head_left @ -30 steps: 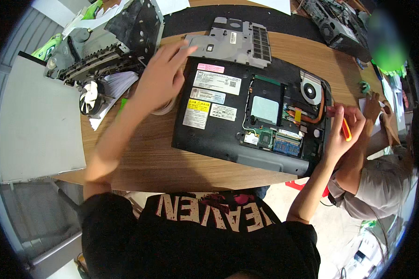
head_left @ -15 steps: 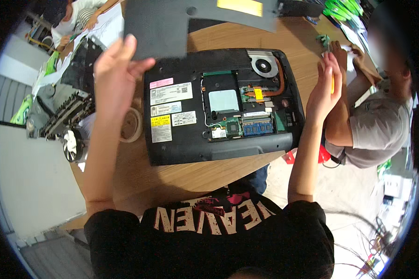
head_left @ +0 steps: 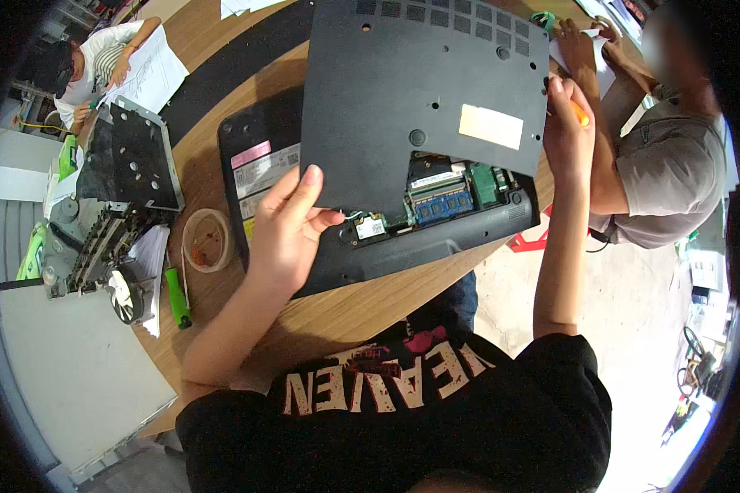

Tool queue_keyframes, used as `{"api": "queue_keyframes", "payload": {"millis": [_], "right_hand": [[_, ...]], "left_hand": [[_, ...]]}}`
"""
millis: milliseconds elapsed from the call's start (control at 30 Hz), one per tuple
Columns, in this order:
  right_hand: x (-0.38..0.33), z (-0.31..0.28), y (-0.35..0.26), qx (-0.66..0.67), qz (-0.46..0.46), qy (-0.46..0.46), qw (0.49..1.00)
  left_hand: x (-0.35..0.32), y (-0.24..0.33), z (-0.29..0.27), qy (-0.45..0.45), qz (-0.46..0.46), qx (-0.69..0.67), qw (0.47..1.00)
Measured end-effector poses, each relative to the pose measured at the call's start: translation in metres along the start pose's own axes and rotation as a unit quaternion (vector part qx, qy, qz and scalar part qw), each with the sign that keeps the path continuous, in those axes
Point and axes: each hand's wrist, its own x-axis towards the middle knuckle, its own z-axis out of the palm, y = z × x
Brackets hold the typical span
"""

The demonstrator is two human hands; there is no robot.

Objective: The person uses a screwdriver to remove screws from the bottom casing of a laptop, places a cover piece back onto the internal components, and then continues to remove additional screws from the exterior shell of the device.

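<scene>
A black laptop bottom cover, with vent grilles and a pale sticker, is held tilted over an upside-down laptop. My left hand pinches the cover's lower left corner between thumb and fingers. At its right edge, my right hand is closed around an orange-handled tool, with the fingertips against the cover; the tool's tip is hidden. Below the cover's cut-out, a blue memory module and a small white-labelled card show inside the laptop. The cover hides the laptop's other inner parts.
A round tub and a green-handled screwdriver lie left on the wooden table. Farther left stand dismantled machine parts and a small fan. One person works at right, another at far left.
The cover has come nearer and now hangs over the laptop, hiding its fan and much of its inside. My left hand has moved right and lower; my right hand has reached the cover's edge.
</scene>
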Motion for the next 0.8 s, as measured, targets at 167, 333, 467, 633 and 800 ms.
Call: {"api": "queue_keyframes", "payload": {"millis": [167, 333, 467, 633, 800], "right_hand": [[0.022, 0.012, -0.001, -0.049, -0.046, -0.031, 0.997], [0.029, 0.001, 0.018, -0.165, -0.076, -0.106, 0.978], [0.017, -0.003, 0.029, -0.234, -0.08, -0.093, 0.965], [0.012, -0.003, 0.033, -0.189, -0.056, -0.087, 0.976], [0.009, -0.001, 0.028, -0.203, -0.081, -0.087, 0.972]], "left_hand": [[-0.002, -0.018, -0.009, -0.091, 0.027, 0.087, 0.992], [-0.006, 0.002, -0.018, -0.099, 0.082, 0.311, 0.942], [-0.005, 0.005, -0.033, -0.089, 0.114, 0.471, 0.87], [-0.004, 0.008, -0.027, -0.095, 0.16, 0.5, 0.846], [0.011, 0.004, -0.025, -0.073, 0.267, 0.535, 0.798]]}}
